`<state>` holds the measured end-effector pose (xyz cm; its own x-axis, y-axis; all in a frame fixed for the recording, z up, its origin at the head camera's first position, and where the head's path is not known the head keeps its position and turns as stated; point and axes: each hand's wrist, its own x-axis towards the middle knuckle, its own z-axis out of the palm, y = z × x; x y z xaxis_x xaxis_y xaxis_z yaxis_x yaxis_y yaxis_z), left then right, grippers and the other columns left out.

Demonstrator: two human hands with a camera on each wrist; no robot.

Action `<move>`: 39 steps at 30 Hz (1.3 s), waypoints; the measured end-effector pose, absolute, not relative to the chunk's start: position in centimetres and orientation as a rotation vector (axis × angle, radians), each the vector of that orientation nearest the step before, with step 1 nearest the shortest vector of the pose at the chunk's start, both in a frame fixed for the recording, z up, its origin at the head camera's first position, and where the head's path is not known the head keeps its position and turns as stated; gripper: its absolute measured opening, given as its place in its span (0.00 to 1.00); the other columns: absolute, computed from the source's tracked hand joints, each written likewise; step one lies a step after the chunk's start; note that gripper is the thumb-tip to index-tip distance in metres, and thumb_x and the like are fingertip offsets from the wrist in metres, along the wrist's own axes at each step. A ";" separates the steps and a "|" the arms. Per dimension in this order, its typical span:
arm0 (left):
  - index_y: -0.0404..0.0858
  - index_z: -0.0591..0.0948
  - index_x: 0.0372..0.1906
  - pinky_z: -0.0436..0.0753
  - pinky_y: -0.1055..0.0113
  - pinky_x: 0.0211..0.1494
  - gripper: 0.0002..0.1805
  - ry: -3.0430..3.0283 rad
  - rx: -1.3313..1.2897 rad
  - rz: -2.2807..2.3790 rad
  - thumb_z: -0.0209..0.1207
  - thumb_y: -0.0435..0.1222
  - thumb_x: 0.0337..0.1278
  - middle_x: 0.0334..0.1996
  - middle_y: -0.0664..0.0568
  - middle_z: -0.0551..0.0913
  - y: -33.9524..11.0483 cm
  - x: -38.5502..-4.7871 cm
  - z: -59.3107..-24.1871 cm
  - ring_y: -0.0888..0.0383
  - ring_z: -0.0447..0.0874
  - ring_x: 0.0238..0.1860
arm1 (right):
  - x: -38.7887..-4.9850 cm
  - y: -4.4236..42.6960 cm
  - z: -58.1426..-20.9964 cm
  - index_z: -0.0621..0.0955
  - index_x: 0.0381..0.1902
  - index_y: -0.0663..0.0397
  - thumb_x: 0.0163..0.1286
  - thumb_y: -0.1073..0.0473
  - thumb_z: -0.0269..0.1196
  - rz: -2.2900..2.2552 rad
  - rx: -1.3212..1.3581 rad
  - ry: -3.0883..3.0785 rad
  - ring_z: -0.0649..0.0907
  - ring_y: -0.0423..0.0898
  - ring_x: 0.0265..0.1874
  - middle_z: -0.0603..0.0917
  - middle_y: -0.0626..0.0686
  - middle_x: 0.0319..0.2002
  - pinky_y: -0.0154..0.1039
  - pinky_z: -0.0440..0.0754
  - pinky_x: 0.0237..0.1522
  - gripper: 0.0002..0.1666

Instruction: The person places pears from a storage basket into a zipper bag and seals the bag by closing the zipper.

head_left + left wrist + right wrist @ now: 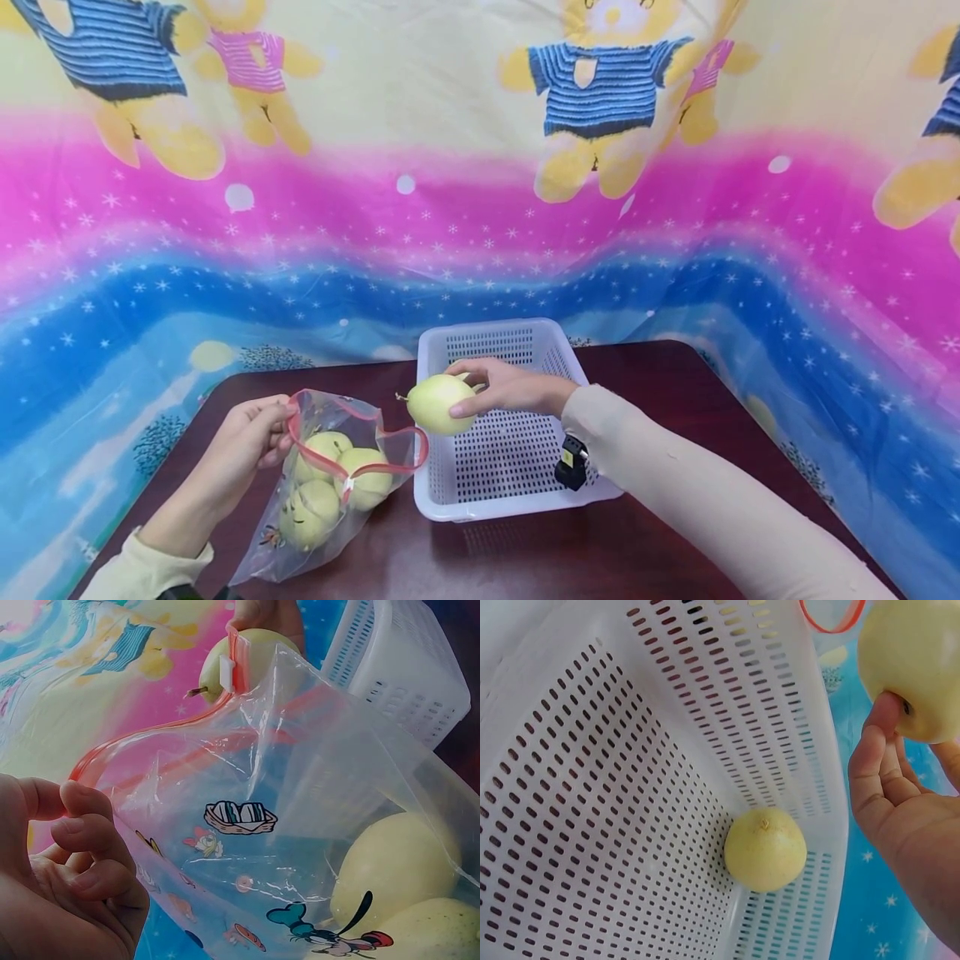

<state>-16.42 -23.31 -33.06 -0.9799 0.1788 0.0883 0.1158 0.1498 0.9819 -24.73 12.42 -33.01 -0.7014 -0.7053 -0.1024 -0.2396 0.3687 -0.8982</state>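
Note:
My left hand [243, 450] pinches the red rim of a clear zip bag [375, 521] between thumb and forefinger, and the bag's mouth gapes. Three yellow-green pears [309, 515] show through its printed plastic. My right hand [510, 390] grips another pear [438, 406] over the left wall of a white basket [517, 508], its stem pointing at the bag. In the left wrist view this held pear [214, 671] shows behind the bag's red zip and white slider. One more pear [765, 851] lies in a corner of the basket, mostly hidden by my right hand in the head view.
The dark red-brown table [420, 554] carries the bag and, just right of it, the slotted basket. A patterned cloth [465, 225] with bears and snowflakes hangs behind and around the table. A small black device [572, 465] sits at my right wrist.

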 end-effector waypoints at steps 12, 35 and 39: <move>0.44 0.68 0.20 0.52 0.59 0.21 0.21 2.323 0.281 2.006 0.47 0.36 0.77 0.14 0.60 0.72 -23.3 -16.6 -33.0 0.67 0.64 0.15 | -24.2 11.2 -32.8 0.75 0.65 0.40 0.63 0.47 0.71 -1.279 -0.767 2.188 0.79 0.48 0.58 0.81 0.52 0.58 0.46 0.81 0.56 0.33; 0.43 0.68 0.21 0.52 0.57 0.21 0.21 2.320 0.290 1.994 0.47 0.36 0.77 0.14 0.60 0.71 -23.8 -16.7 -33.4 0.65 0.63 0.15 | -22.1 8.5 -32.1 0.74 0.68 0.41 0.65 0.47 0.70 -1.261 -0.713 2.240 0.82 0.50 0.57 0.79 0.52 0.59 0.46 0.81 0.56 0.35; 0.43 0.68 0.21 0.52 0.57 0.22 0.21 2.329 0.293 1.986 0.46 0.37 0.77 0.14 0.59 0.71 -23.6 -16.6 -33.5 0.64 0.62 0.15 | -21.7 8.1 -31.9 0.73 0.69 0.42 0.64 0.46 0.71 -1.255 -0.714 2.253 0.82 0.48 0.54 0.79 0.53 0.59 0.45 0.81 0.55 0.37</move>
